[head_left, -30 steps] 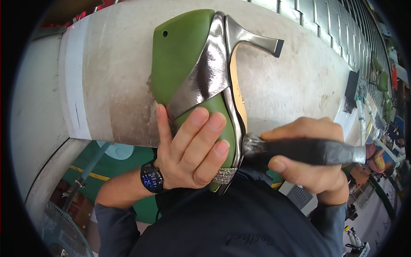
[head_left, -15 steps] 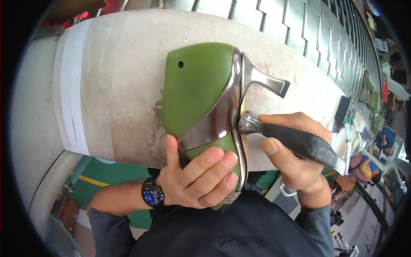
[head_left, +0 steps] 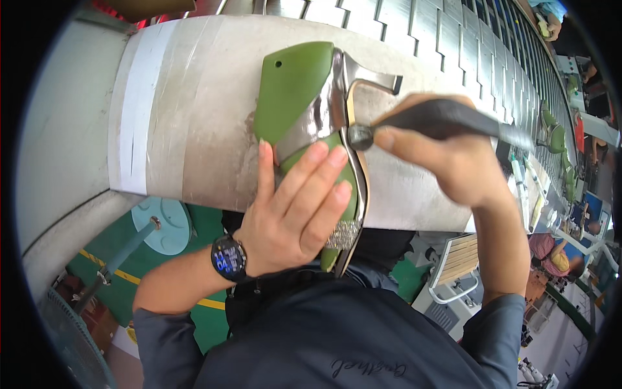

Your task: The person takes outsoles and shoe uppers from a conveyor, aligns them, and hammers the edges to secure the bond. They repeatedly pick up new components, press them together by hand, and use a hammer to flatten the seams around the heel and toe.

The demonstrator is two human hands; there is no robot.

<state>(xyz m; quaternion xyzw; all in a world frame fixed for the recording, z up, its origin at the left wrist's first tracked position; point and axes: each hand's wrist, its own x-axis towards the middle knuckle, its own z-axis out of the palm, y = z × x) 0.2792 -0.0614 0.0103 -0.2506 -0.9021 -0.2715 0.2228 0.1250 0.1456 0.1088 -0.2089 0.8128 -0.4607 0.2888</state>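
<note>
while the left hand [head_left: 278, 223] holds it beneath slightly parted fingers [head_left: 308, 170], at its near half: one shoe [head_left: 314, 117], on table [head_left: 207, 97], toe [head_left: 328, 260] pointing near, long axis near-to-far, heel [head_left: 369, 74] jutting right. one hammer [head_left: 440, 120], gripped in the right hand [head_left: 457, 165]; handle [head_left: 479, 118], earlier slanting near, now runs rightward.

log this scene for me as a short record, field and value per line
left hand: fingers spread over smooth green shoe last
right hand: gripping black-handled tool with rounded head
tool head: at sole edge; contact unclear
shoe: shiny silver high-heeled shoe with sparkly strap, on the last
heel: points right
surface: pale, stained worktop
</note>
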